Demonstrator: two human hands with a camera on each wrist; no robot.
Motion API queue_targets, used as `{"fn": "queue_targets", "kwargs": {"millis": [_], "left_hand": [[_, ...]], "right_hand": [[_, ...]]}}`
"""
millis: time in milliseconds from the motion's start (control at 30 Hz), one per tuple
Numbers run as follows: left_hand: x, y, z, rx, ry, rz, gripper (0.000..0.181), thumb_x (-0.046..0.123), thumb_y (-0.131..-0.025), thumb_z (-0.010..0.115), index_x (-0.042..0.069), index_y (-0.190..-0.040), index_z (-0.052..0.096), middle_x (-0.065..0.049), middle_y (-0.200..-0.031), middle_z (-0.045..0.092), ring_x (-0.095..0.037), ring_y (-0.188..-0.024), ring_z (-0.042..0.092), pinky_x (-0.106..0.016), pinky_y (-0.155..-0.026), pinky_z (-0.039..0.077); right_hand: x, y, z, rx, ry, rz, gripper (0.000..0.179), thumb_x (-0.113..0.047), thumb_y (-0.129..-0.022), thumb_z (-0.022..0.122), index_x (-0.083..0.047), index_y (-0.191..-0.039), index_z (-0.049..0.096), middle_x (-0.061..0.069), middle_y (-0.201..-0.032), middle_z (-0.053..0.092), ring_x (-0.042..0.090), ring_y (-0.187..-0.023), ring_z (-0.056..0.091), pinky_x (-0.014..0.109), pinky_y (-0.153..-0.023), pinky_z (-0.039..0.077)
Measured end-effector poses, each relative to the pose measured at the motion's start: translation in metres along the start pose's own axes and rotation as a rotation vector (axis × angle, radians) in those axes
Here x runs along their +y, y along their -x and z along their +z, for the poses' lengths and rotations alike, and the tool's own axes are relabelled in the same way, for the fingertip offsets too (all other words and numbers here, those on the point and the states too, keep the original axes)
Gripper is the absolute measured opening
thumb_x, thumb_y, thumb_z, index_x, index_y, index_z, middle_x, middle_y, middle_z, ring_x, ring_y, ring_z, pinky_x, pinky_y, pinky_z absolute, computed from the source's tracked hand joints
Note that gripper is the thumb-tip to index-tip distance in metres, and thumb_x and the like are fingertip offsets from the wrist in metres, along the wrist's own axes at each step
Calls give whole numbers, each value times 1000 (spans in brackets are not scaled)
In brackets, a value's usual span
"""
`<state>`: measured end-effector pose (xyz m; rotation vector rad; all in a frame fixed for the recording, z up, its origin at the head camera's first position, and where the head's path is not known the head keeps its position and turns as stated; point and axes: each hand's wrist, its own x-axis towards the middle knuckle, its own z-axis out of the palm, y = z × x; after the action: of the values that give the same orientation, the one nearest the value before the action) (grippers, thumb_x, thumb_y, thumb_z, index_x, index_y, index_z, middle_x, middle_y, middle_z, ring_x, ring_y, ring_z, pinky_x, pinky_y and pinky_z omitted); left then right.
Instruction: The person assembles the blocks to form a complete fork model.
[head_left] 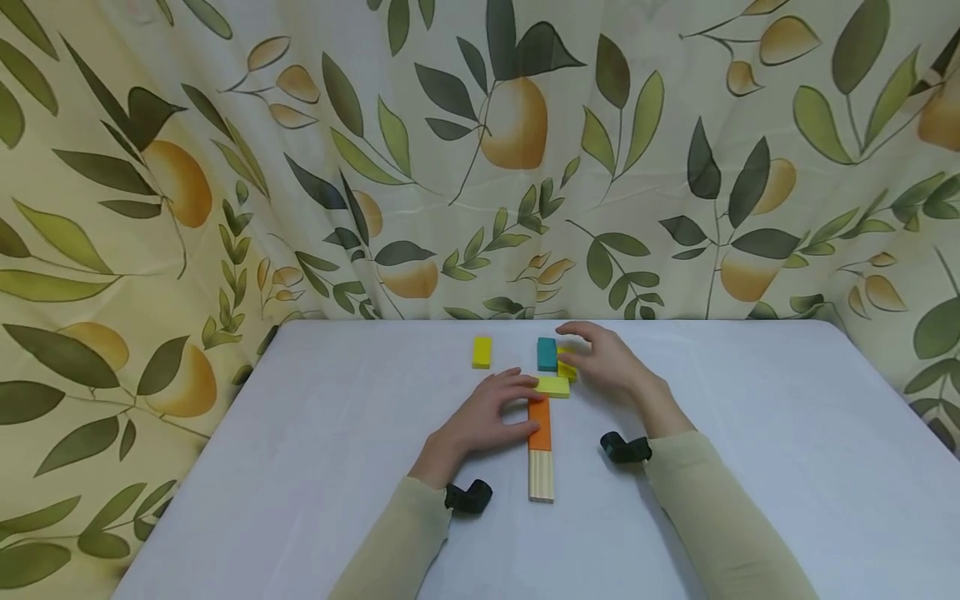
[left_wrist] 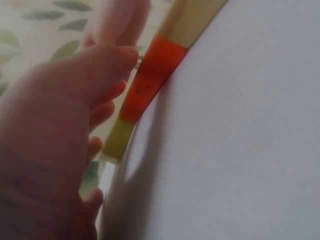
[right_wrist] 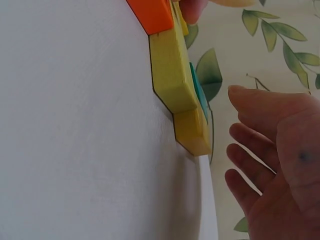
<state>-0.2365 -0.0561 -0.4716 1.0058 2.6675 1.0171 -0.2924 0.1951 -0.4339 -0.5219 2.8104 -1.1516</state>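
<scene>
A column of blocks lies on the white table: a bare wooden block (head_left: 541,479) nearest me, an orange block (head_left: 541,433) beyond it, then a yellow-green block (head_left: 555,387) set crosswise. My left hand (head_left: 489,412) reaches in from the left, fingers loosely spread, its fingertips right at the orange and yellow-green blocks. Behind these stand a teal block (head_left: 547,354) and a yellow block (right_wrist: 192,132), partly hidden by my right fingers in the head view. My right hand (head_left: 611,367) hovers beside them; the right wrist view shows its fingers relaxed and apart from the blocks.
Another yellow block (head_left: 482,352) lies alone near the far edge, left of the column. The white tablecloth (head_left: 300,467) spreads to both sides. A curtain printed with fruit and leaves (head_left: 465,208) hangs behind the table. Each wrist carries a small black camera (head_left: 469,497).
</scene>
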Motion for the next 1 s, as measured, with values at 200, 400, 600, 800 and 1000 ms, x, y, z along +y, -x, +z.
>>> {"fn": "queue_targets", "kwargs": {"millis": [200, 400, 600, 800, 1000], "left_hand": [[2, 7, 3, -2, -39, 11, 40, 41, -95, 67, 27, -133, 67, 12, -149, 49, -13, -148, 26, -45, -120, 22], [4, 13, 3, 2, -72, 37, 41, 41, -95, 67, 25, -133, 67, 10, -149, 50, -15, -147, 28, -44, -120, 22], [5, 17, 2, -10, -84, 28, 45, 45, -95, 66, 25, -135, 66, 12, -151, 47, -14, -148, 27, -45, -121, 18], [7, 19, 3, -32, -107, 28, 48, 47, -95, 65, 26, -138, 64, 11, -153, 46, -15, -149, 26, -45, -122, 17], [10, 19, 2, -36, -135, 40, 48, 46, -96, 66, 23, -138, 64, 9, -152, 47, -17, -148, 27, -44, -122, 17]], "right_hand": [[-3, -6, 3, -24, -8, -6, 46, -16, -96, 67, 0, -138, 57, 21, -145, 51, 43, -139, 38, 62, -115, 25], [-4, -10, 5, -43, -6, 13, 46, -17, -98, 66, 1, -139, 57, 20, -145, 52, 42, -138, 40, 61, -114, 28], [-5, -14, 7, -53, -16, 36, 46, -18, -98, 66, -1, -140, 57, 20, -146, 51, 42, -138, 40, 61, -114, 29], [-2, -17, 9, -76, -10, 63, 45, -19, -99, 66, -3, -139, 58, 20, -145, 51, 43, -136, 42, 60, -113, 31], [0, -18, 11, -75, -6, 58, 43, -18, -97, 68, -4, -137, 60, 21, -141, 54, 42, -133, 45, 59, -112, 33]]}}
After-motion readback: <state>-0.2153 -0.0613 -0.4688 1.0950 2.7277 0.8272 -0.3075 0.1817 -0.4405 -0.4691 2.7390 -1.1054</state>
